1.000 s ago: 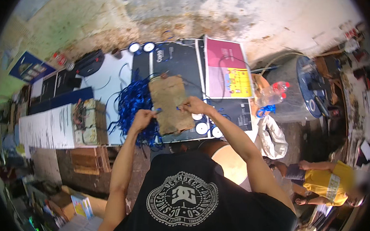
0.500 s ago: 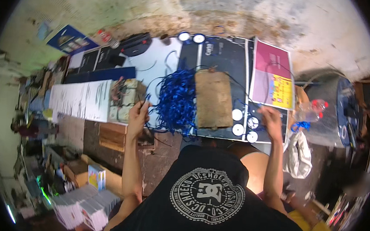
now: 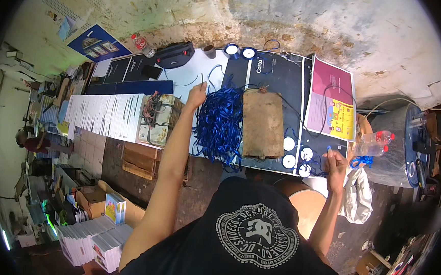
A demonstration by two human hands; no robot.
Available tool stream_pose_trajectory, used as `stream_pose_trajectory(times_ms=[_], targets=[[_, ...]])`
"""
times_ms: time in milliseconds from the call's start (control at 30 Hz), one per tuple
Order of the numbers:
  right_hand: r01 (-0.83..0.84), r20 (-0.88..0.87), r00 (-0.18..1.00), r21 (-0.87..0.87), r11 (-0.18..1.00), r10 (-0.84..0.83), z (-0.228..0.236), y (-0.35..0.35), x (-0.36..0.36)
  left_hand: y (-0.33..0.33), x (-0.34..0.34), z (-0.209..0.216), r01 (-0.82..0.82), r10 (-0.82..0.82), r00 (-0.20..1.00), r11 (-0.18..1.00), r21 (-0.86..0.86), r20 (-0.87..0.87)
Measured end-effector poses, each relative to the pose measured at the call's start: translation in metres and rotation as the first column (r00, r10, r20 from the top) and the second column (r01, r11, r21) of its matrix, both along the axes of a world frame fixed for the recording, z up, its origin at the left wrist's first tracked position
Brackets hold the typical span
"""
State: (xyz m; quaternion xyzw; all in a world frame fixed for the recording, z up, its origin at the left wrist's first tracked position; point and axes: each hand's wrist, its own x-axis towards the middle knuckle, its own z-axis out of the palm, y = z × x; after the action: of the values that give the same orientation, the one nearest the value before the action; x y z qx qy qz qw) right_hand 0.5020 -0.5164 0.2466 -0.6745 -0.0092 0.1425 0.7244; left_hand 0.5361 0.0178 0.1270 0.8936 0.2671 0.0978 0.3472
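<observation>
My left hand (image 3: 198, 94) is closed in a pinch over the white sheet, just past the top left of a heap of blue ribbons (image 3: 220, 122). A thin dark strip, like a ribbon end, sticks up from its fingers. My right hand (image 3: 335, 167) is closed at the table's near right corner, with a small pale-blue tip showing above its thumb; the rest of that thing is hidden. White ribbon spools (image 3: 289, 161) lie beside it. Right of the ribbon heap lies a worn brown board (image 3: 262, 124) with a cord at its top edge.
A long row of white paper blocks (image 3: 104, 116) ends at a string-tied block (image 3: 161, 120) on the left. At the back are a black case (image 3: 175, 55), a small cup (image 3: 209, 51) and two blue spools (image 3: 249, 53). Plastic bottles (image 3: 376, 143) and a pink-yellow poster (image 3: 331, 102) are on the right.
My left hand has moved away from me and to the right, from beside the string-tied block to above the ribbon heap. My right hand has come nearer and slightly right.
</observation>
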Motion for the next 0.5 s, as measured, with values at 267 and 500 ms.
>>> stream_pose_trajectory(times_ms=[267, 500], targets=[[0.017, 0.019, 1.0, 0.091, 0.996, -0.019, 0.016, -0.007, -0.002, 0.011, -0.009, 0.154, -0.147, 0.097, 0.904, 0.985, 0.089, 0.417], [-0.317, 0.326, 0.903, 0.071, 0.946, 0.278, 0.071, 0.071, 0.003, -0.114, -0.093, 0.291, 0.39, 0.061, 0.714, 0.793, -0.469, 0.698]])
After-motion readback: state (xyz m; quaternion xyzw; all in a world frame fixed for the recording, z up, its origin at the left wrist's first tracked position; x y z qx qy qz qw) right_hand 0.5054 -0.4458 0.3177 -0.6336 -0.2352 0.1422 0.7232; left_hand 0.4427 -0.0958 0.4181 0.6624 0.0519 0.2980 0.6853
